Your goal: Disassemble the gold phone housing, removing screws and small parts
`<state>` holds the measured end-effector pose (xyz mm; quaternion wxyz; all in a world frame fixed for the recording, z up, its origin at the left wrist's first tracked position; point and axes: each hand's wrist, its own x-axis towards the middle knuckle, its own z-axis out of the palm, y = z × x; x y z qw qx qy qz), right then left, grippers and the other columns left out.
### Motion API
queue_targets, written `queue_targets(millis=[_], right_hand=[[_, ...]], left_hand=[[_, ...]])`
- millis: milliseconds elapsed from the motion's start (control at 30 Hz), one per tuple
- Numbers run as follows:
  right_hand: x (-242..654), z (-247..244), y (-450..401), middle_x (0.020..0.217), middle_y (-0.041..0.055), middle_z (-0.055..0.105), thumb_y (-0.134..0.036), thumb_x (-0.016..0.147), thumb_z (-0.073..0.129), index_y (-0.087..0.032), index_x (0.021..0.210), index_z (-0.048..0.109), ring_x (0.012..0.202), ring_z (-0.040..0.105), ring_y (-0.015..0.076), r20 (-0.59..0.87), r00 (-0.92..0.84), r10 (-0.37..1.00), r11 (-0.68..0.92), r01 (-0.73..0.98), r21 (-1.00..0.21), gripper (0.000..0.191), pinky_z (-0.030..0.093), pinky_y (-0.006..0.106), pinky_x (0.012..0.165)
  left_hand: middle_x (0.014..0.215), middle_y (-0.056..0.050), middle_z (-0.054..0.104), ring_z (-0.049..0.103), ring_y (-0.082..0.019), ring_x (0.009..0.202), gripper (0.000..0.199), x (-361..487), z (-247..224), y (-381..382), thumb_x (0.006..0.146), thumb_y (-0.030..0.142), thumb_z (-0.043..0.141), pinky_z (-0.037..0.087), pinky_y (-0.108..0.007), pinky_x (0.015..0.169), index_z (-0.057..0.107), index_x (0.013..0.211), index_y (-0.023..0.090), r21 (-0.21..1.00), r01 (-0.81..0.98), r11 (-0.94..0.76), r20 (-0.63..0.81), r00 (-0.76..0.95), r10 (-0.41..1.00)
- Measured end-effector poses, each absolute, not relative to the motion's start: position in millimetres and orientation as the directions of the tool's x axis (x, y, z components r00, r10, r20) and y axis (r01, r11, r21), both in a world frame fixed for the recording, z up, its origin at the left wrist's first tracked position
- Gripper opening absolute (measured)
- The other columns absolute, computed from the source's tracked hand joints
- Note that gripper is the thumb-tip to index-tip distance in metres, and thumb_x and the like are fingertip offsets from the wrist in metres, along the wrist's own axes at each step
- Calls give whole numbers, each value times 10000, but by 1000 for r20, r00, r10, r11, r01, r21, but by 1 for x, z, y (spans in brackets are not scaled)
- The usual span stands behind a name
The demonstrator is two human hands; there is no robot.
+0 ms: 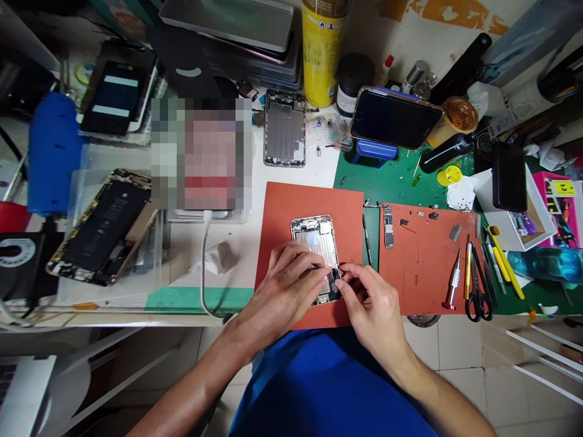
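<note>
An opened phone housing (314, 233) with a silver interior lies on an orange-red mat (282, 212). My left hand (291, 279) rests over its left and middle part, fingers bent together and their tips on the inside of the housing. At the lower right edge of the housing is my right hand (368, 297), its thumb and forefinger close together beside a small black part (334, 279). Whatever sits between the fingertips of either hand is too small or too hidden to make out.
To the right, a second orange mat (423, 261) bears a circuit board (388, 227), a screwdriver (454, 282) and scissors (478, 297). A propped phone (394, 118) stands behind. Another opened phone (104, 227) lies left, and a white cable (203, 267) hangs over the table edge.
</note>
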<state>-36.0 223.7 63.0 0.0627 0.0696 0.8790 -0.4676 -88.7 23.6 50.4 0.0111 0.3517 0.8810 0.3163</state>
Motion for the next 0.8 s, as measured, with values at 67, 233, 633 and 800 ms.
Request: queue_targets(millis=[67, 233, 633, 800], right_hand=[[-36, 63, 224, 988, 18, 725, -210, 1044, 617, -254, 1178, 729, 849, 717, 176, -179, -982, 63, 552, 184, -814, 180, 589, 292, 753], [-37, 62, 223, 981, 13, 722, -210, 1044, 629, -250, 1186, 732, 847, 712, 169, -181, -981, 69, 539, 189, -821, 179, 583, 285, 755], [-22, 80, 261, 953, 39, 754, -338, 1082, 606, -226, 1110, 774, 748, 696, 162, -86, -954, 287, 603, 250, -758, 204, 544, 282, 653], [-33, 72, 314, 991, 79, 766, -376, 1078, 571, -200, 1066, 773, 886, 721, 226, 96, -877, 470, 783, 364, -504, 268, 542, 339, 756]], left_hand=[[1194, -48, 671, 577, -233, 1219, 257, -88, 51, 24, 1048, 92, 590, 432, -505, 1191, 624, 1259, 235, 567, 610, 553, 192, -751, 632], [1207, -54, 661, 558, -241, 1237, 236, -87, 49, 22, 1061, 108, 590, 424, -504, 1189, 617, 1264, 226, 585, 592, 554, 178, -760, 625], [1255, -76, 676, 589, -302, 1221, 333, -89, 39, 19, 1064, 145, 593, 454, -511, 1073, 644, 1368, 271, 621, 590, 516, 257, -775, 577], [1187, -87, 696, 639, -326, 1121, 326, -89, 32, 10, 1019, 144, 649, 457, -538, 1023, 710, 1303, 294, 641, 600, 479, 372, -788, 491]])
